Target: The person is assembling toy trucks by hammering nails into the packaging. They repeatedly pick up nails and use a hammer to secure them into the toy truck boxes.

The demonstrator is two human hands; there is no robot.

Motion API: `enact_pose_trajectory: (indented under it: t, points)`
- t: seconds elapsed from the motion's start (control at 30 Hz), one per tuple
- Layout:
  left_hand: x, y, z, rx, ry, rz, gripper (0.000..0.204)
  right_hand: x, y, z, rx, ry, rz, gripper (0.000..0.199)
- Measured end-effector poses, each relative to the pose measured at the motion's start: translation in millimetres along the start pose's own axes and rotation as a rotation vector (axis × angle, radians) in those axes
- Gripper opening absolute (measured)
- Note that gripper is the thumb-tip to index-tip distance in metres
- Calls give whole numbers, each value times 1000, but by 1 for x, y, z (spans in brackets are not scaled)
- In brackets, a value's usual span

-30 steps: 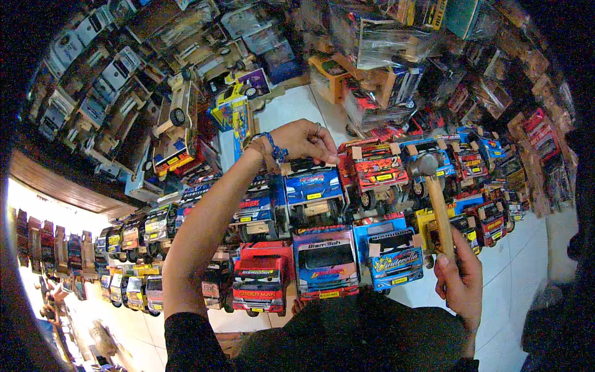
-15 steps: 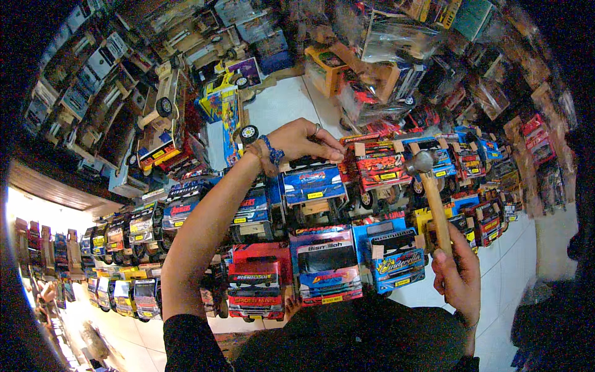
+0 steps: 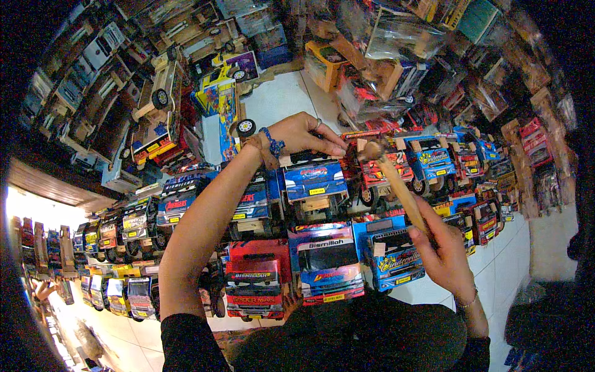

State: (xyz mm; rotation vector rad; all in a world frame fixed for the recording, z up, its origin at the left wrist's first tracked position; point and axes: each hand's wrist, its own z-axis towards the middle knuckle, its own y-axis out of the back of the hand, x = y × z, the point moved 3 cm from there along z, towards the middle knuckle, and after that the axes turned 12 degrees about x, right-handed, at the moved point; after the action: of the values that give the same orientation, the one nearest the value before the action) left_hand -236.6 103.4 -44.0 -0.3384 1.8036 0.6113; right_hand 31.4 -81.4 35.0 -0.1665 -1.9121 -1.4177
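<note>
Hammer with a rounded head and pale wooden handle was positioned over the upper front of a red toy truck, near a small wooden block; contact could not be told. The right hand was wrapped around the handle; the left hand had its fingertips together, their contents indiscernible. Printed lettering and a yellow plate marked the neighbouring blue toy truck. The left forearm hid part of the rows.
</note>
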Motion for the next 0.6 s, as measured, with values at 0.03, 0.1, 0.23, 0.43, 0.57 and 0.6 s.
enact_pose_trajectory:
  t: [0.03,0.1,0.23,0.43,0.57,0.6]
  points:
    - [1,1,0,7,0,2,32,2,-2,5,15,8,-46,51]
    - [3,2,0,11,-3,17,31,4,-5,12,64,-35,-20,52]
    - [9,6,2,15,0,28,31,9,-11,29,70,25,-94,52]
    - [15,7,5,24,-3,57,28,6,-13,35,57,18,-77,54]
    - [17,7,6,16,17,62,28,7,-14,39,7,95,-108,54]
    - [17,7,7,16,22,72,28,6,-14,40,16,94,-98,54]
